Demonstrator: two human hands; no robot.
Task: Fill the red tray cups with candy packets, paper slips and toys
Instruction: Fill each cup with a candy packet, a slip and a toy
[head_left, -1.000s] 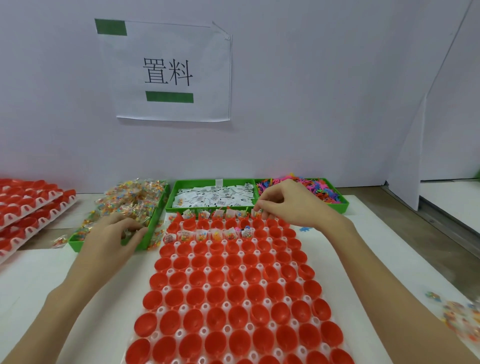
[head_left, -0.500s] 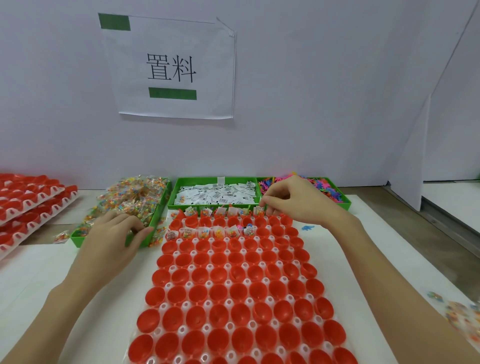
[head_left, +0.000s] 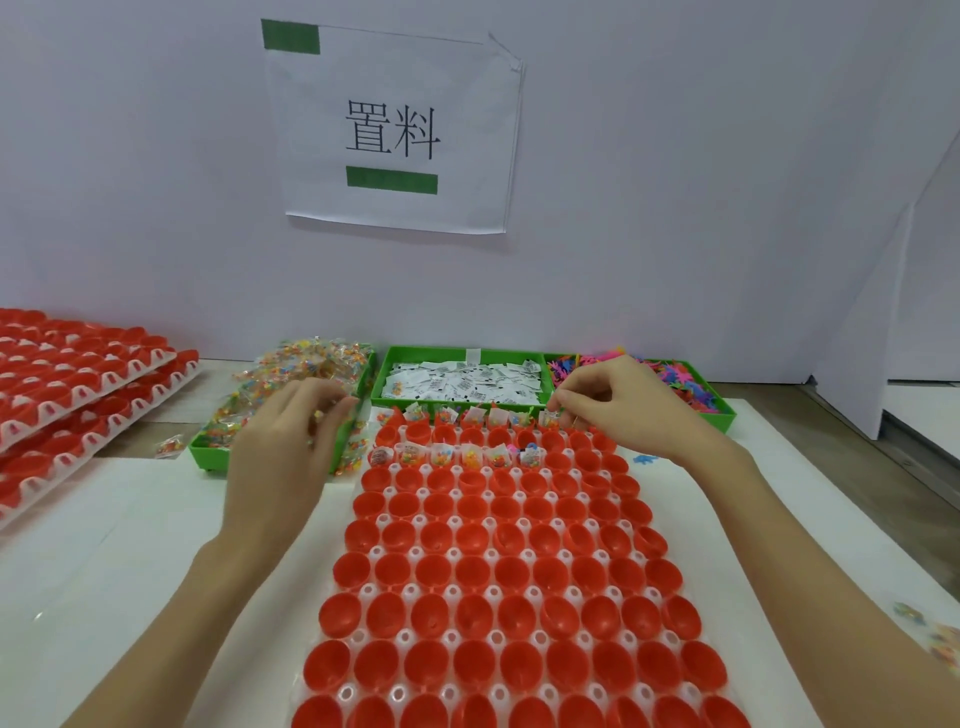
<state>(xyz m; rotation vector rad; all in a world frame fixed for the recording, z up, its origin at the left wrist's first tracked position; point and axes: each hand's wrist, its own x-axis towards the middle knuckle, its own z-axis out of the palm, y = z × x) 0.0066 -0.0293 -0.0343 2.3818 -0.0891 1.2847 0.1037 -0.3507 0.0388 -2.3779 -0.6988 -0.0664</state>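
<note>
A tray of red cups (head_left: 498, 577) lies in front of me; several cups in its two far rows hold candy packets and paper slips. My right hand (head_left: 618, 410) hovers over the far right of the top row and pinches a candy packet (head_left: 550, 417) above a cup. My left hand (head_left: 291, 447) is raised at the edge of the green bin of candy packets (head_left: 291, 395), fingers curled round a packet, blurred. Behind the tray stand a green bin of paper slips (head_left: 462, 384) and a green bin of coloured toys (head_left: 675, 384).
Stacked trays of red cups (head_left: 67, 395) stand at the far left. One loose candy packet (head_left: 169, 446) lies beside the candy bin, and more lie at the table's right edge (head_left: 935, 639). A blue toy (head_left: 644, 459) lies right of the tray. A paper sign (head_left: 395, 130) hangs on the wall.
My left hand has lifted from the candy bin and moved right toward the tray. My right hand stays over the far right cups, lowering a packet.
</note>
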